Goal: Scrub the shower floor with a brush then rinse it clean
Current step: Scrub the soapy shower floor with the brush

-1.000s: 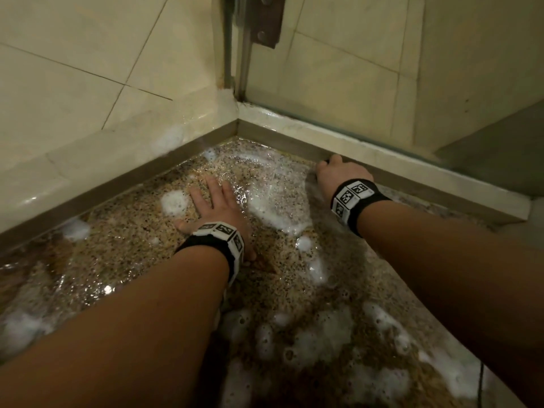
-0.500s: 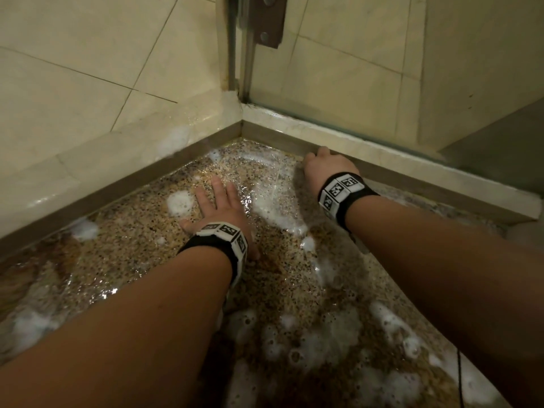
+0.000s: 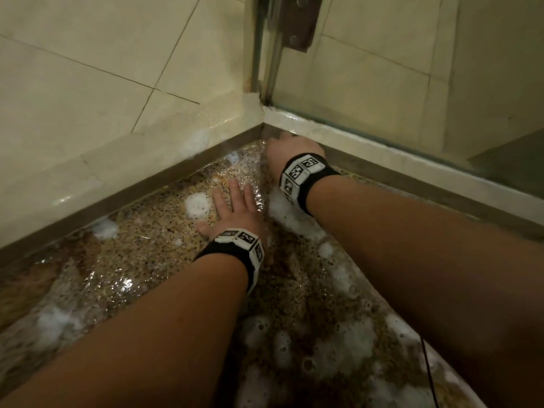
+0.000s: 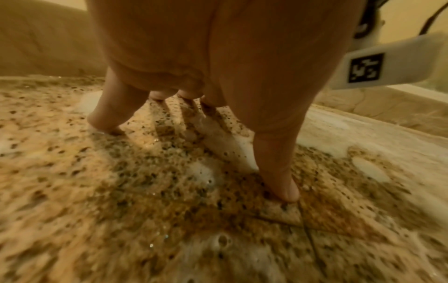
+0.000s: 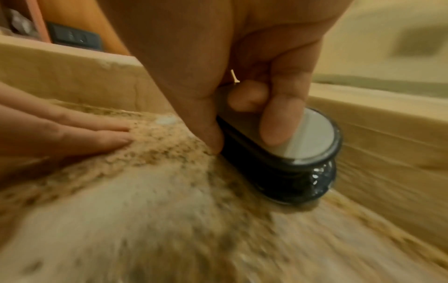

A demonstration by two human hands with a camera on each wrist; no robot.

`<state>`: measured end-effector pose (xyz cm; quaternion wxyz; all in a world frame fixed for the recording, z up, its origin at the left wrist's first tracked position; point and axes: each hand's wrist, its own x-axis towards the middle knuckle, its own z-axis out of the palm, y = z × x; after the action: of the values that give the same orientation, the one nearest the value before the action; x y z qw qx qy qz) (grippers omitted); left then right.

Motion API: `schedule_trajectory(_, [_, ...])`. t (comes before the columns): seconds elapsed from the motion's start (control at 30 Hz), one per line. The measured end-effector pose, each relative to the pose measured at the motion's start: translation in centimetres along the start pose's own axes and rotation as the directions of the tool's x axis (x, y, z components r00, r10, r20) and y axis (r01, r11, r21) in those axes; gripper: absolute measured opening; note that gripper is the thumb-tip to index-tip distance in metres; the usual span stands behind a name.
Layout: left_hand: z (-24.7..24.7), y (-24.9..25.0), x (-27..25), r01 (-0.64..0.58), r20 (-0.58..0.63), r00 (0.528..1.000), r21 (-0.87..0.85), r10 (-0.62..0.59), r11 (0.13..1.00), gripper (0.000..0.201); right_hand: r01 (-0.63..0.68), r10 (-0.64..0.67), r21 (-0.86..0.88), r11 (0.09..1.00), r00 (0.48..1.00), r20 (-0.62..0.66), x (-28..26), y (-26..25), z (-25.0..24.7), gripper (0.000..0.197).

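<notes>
Gripping the brush [image 5: 286,153], right hand [image 3: 291,151] scrubs beside the curb [image 3: 412,169].

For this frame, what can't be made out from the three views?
- Brush bristles: right wrist view, hidden under its body and smeared by motion blur.
- Brush in the head view: covered by the right hand.
- Floor dirt: foam and blur mask it.
- Left hand palm contact: left wrist view, only fingertips show.

Left hand [image 3: 235,212] flat, fingers spread; right hand [image 3: 290,153] curled, gripping.
</notes>
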<state>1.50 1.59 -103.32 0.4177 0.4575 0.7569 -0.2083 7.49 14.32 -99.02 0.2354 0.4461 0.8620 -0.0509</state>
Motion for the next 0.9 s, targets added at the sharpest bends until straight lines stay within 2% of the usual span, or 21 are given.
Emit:
schedule_trajectory(0.07, [0.2,0.0,0.1,-0.003,-0.038,0.999,-0.017,0.002,1.0,0.14,-0.045,0.046,-0.021,0.999,0.998,0.043,-0.8,2.0,0.5,0.037])
schedule_trajectory(0.17, [0.3,0.1,0.2,-0.001,-0.039,0.999,-0.018,0.0,1.0,0.135,-0.099,0.104,-0.064,0.993,0.99,0.091,-2.3,4.6,1.9,0.039])
schedule_trajectory(0.37, [0.0,0.5,0.2,0.026,-0.003,1.0,0.032,-0.026,0.999,0.155,-0.224,0.239,-0.123,0.967,0.962,0.129,-6.2,10.2,4.6,0.037])
schedule_trajectory(0.53, [0.0,0.5,0.0,0.017,-0.02,1.0,0.052,-0.016,0.998,0.163,-0.362,0.385,-0.155,0.919,0.91,0.155,-9.7,15.1,6.4,0.032])
schedule_trajectory(0.67, [0.5,-0.2,0.3,-0.014,-0.073,0.997,0.073,0.019,0.997,0.166,-0.326,0.333,-0.067,0.943,0.918,0.217,-9.7,15.7,5.3,0.017])
schedule_trajectory(0.8, [0.6,-1.8,0.0,-0.075,-0.153,0.985,0.075,0.086,0.994,0.159,-0.273,0.236,0.179,0.945,0.951,0.2,-6.9,12.8,3.7,0.041])
schedule_trajectory(0.9, [0.7,-3.4,-2.1,-0.035,-0.185,0.982,0.025,0.039,0.999,0.15,-0.192,0.149,0.261,0.946,0.973,0.175,-5.6,10.3,3.3,0.061])
